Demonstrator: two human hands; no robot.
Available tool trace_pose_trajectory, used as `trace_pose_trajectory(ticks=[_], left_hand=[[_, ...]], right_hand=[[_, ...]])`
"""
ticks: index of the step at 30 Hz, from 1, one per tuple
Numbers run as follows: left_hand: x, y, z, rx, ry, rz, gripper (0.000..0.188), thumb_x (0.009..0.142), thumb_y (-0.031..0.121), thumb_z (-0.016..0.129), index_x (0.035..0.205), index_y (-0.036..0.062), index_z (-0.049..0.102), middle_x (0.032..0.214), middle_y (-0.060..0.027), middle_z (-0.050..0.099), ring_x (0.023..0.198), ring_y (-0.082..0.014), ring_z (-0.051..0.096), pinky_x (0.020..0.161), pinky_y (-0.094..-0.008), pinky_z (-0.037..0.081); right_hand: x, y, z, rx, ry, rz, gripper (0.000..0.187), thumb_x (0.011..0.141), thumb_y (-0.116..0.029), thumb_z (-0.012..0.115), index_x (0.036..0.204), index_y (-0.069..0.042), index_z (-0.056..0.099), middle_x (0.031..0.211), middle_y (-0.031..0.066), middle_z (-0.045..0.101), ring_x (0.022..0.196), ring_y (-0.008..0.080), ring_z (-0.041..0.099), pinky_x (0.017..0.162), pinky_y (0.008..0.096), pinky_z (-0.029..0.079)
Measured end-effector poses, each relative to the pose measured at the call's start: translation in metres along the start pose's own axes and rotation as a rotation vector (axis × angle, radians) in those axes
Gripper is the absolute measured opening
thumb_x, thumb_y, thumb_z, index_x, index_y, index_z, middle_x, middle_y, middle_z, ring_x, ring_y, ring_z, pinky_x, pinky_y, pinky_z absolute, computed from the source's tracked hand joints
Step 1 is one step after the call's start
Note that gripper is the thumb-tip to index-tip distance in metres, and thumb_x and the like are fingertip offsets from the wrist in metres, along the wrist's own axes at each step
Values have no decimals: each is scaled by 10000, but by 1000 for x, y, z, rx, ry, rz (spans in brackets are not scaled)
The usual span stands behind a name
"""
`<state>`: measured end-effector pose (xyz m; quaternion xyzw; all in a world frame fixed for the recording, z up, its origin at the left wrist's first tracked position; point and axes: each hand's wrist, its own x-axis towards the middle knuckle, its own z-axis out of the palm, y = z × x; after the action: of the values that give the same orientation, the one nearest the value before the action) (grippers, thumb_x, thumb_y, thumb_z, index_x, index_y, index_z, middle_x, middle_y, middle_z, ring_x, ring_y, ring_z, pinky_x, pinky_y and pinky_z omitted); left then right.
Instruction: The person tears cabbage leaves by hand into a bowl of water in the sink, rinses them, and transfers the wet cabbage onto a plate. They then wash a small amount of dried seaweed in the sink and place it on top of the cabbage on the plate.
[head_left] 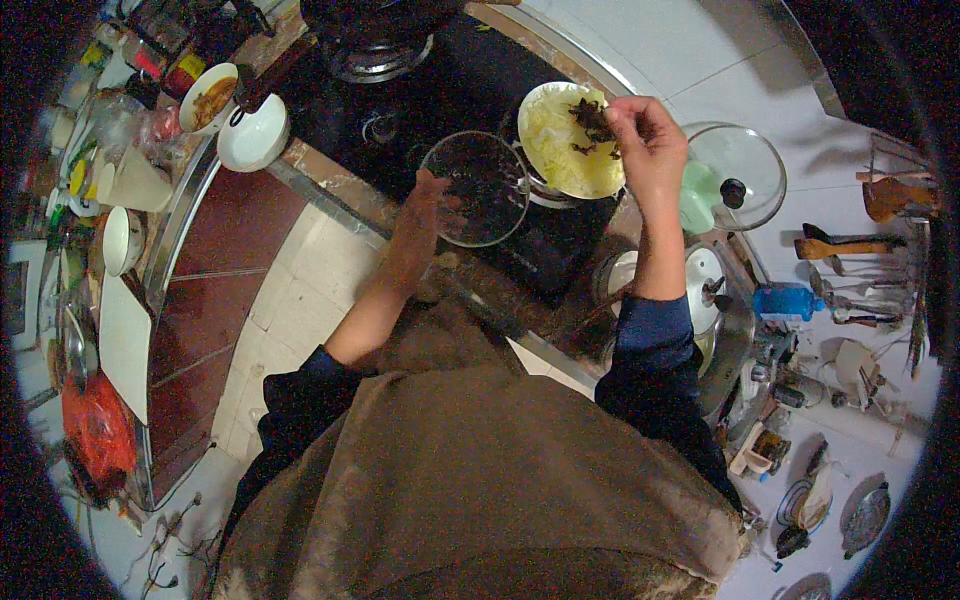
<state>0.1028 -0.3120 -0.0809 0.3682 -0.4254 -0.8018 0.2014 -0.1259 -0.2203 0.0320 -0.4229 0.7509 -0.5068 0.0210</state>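
Note:
My left hand grips the near-left rim of a clear glass bowl above the black stove top. Some dark bits seem to lie in the bowl, though the glass makes them hard to make out. Just to its right is a white plate heaped with pale yellow-green shredded cabbage. Over the plate's right side, my right hand is closed in a pinch at a clump of dark, ragged pieces that look like wood ear fungus. Several such pieces rest on the cabbage.
A dark wok sits on the far burner. Left of the stove stand an empty white bowl and a bowl of brown food. To the right are a glass lid, a light green bowl, a pot lid and hanging utensils.

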Motion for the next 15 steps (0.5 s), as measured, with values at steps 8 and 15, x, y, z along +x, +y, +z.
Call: trace_pose_trajectory(ticks=[8, 15], left_hand=[[-4, 3, 5, 95, -2, 110, 653, 816, 585, 333, 1143, 29, 428, 959, -91, 513, 754, -165, 526, 666, -299, 429], [-14, 14, 7, 81, 20, -4, 629, 836, 564, 300, 1167, 44, 421, 937, -78, 519, 753, -149, 523, 646, -295, 435]], right_hand=[[32, 57, -14, -283, -98, 14, 84, 765, -56, 579, 844, -31, 579, 711, 18, 583, 642, 77, 514, 605, 204, 422], [33, 65, -15, -47, -70, 116, 109, 814, -17, 501, 898, 1, 570, 823, 33, 598, 734, 89, 542, 668, 216, 433]])
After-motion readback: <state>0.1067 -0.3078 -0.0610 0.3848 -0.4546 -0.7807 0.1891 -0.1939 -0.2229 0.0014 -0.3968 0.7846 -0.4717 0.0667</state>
